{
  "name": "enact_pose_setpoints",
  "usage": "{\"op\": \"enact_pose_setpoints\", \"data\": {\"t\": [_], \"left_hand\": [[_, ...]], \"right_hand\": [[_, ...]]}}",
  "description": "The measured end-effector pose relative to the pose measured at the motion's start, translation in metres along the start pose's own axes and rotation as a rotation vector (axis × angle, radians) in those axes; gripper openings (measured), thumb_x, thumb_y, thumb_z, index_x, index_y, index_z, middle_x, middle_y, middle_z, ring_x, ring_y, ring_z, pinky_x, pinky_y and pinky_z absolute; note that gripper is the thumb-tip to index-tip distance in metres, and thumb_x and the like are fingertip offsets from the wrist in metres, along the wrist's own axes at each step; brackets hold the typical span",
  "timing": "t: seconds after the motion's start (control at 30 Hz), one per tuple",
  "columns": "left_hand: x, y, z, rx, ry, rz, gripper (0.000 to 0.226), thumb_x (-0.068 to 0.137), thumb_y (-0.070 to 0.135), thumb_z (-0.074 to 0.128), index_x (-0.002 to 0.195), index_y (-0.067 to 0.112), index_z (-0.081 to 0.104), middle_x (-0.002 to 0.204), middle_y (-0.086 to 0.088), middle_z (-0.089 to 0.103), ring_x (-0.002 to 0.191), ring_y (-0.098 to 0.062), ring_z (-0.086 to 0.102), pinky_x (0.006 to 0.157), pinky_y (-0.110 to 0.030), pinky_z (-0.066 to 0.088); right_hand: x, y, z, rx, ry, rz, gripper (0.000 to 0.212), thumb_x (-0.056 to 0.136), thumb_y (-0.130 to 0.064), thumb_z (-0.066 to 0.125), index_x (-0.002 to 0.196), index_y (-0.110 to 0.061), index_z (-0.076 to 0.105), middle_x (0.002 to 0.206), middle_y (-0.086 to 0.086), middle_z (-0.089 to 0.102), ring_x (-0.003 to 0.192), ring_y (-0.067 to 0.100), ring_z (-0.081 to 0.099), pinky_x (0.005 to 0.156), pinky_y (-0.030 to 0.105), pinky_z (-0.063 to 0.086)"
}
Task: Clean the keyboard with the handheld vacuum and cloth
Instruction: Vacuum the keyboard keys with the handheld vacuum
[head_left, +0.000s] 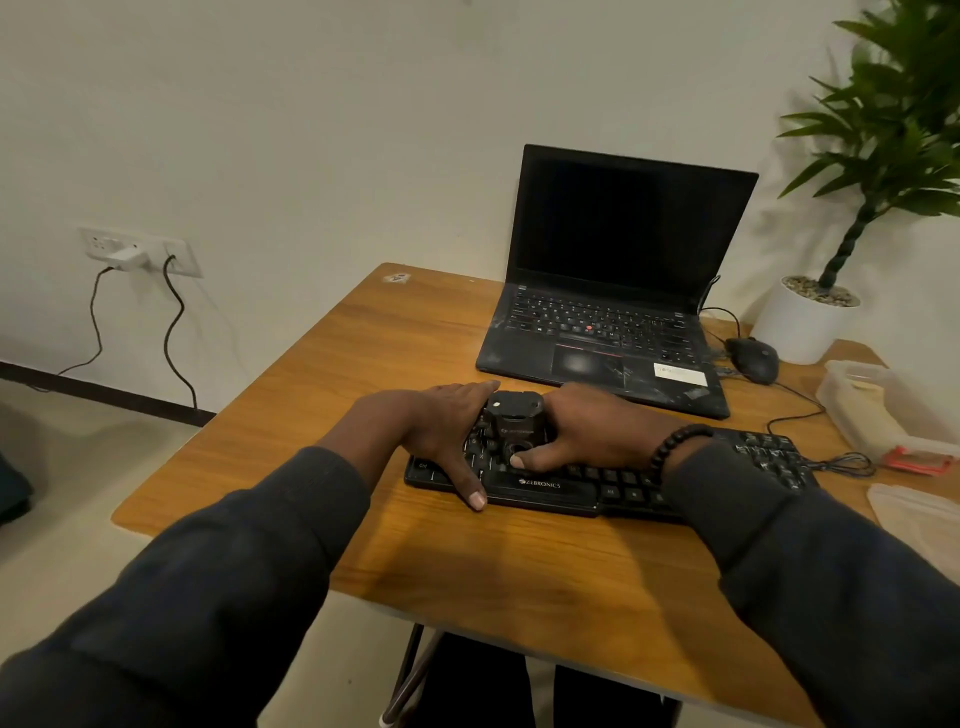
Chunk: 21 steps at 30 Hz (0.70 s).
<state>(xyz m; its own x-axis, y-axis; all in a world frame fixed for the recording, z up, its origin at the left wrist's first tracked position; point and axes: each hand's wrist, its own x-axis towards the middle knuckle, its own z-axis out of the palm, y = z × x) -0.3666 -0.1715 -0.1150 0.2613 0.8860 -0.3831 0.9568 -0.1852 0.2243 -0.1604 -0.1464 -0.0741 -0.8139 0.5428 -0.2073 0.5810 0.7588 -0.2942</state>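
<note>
A black keyboard (566, 488) lies across the wooden table (519, 561) in front of me. A small black handheld vacuum (513, 421) stands on its left keys. My right hand (592, 431) grips the vacuum from the right, thumb at its lower front. My left hand (441, 436) rests flat on the keyboard's left end, fingers straight beside the vacuum, thumb over the front edge. No cloth can be made out for certain.
An open black laptop (613, 291) sits behind the keyboard. A wired mouse (753, 358) and a white plant pot (802, 322) stand at the right. A clear plastic box (872, 410) and a lid (919, 514) lie at the right edge. Cables hang from a wall socket (140, 252).
</note>
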Motion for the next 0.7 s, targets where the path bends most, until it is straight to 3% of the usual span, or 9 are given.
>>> {"op": "enact_pose_setpoints", "data": {"t": [0.07, 0.2, 0.27, 0.37, 0.5, 0.6, 0.7], "left_hand": [[0.001, -0.002, -0.001, 0.001, 0.009, 0.016, 0.154, 0.041, 0.081, 0.079, 0.156, 0.029, -0.01, 0.166, 0.003, -0.001, 0.152, -0.024, 0.0, 0.122, -0.052, 0.012], [-0.001, 0.002, -0.001, -0.007, -0.001, -0.013, 0.152, 0.051, 0.07, 0.085, 0.156, 0.024, -0.016, 0.166, 0.0, -0.003, 0.152, -0.025, -0.002, 0.123, -0.049, 0.01], [-0.002, 0.004, -0.001, -0.009, -0.004, -0.024, 0.151, 0.054, 0.066, 0.086, 0.155, 0.022, -0.017, 0.166, -0.002, -0.004, 0.152, -0.026, -0.003, 0.123, -0.047, 0.01], [-0.002, 0.003, -0.002, -0.014, 0.001, -0.023, 0.151, 0.054, 0.065, 0.086, 0.155, 0.022, -0.017, 0.166, -0.002, -0.003, 0.152, -0.026, -0.002, 0.123, -0.049, 0.01], [-0.004, 0.004, -0.002, -0.007, 0.004, -0.022, 0.15, 0.056, 0.064, 0.086, 0.156, 0.021, -0.017, 0.166, -0.002, -0.004, 0.152, -0.026, -0.002, 0.123, -0.047, 0.01], [0.0, 0.001, -0.001, -0.017, 0.01, 0.007, 0.151, 0.048, 0.072, 0.085, 0.156, 0.029, -0.012, 0.166, 0.001, 0.004, 0.152, -0.026, 0.004, 0.122, -0.051, 0.014], [0.003, -0.006, 0.001, -0.035, -0.004, 0.02, 0.152, 0.043, 0.078, 0.082, 0.155, 0.033, -0.01, 0.166, 0.003, 0.004, 0.152, -0.025, 0.004, 0.121, -0.054, 0.017]], "right_hand": [[0.002, 0.0, -0.001, -0.067, 0.052, -0.003, 0.026, 0.084, -0.051, 0.066, 0.089, -0.03, 0.051, 0.079, -0.013, 0.058, 0.07, 0.002, 0.054, 0.057, 0.016, 0.037], [-0.002, 0.004, 0.0, 0.08, -0.035, -0.006, 0.034, 0.084, -0.05, 0.067, 0.104, -0.024, 0.056, 0.092, -0.008, 0.065, 0.082, 0.007, 0.061, 0.071, 0.022, 0.05], [-0.005, 0.004, -0.001, 0.043, -0.055, -0.008, 0.024, 0.085, -0.05, 0.066, 0.092, -0.031, 0.052, 0.086, -0.011, 0.062, 0.077, 0.003, 0.058, 0.066, 0.019, 0.046], [-0.003, 0.002, -0.001, -0.06, 0.056, -0.007, 0.027, 0.085, -0.051, 0.066, 0.08, -0.036, 0.044, 0.076, -0.014, 0.055, 0.068, 0.0, 0.052, 0.057, 0.017, 0.036], [-0.004, 0.003, 0.003, 0.047, -0.012, -0.003, 0.026, 0.085, -0.05, 0.066, 0.097, -0.032, 0.051, 0.087, -0.011, 0.062, 0.079, 0.006, 0.058, 0.069, 0.022, 0.048], [-0.003, 0.004, 0.005, -0.144, 0.182, 0.028, 0.026, 0.084, -0.056, 0.063, 0.09, -0.035, 0.048, 0.077, -0.016, 0.056, 0.07, 0.002, 0.053, 0.065, 0.022, 0.045], [-0.01, 0.007, 0.007, 0.16, 0.223, 0.043, 0.021, 0.085, -0.05, 0.066, 0.089, -0.034, 0.052, 0.081, -0.015, 0.061, 0.071, 0.0, 0.057, 0.063, 0.017, 0.044]]}}
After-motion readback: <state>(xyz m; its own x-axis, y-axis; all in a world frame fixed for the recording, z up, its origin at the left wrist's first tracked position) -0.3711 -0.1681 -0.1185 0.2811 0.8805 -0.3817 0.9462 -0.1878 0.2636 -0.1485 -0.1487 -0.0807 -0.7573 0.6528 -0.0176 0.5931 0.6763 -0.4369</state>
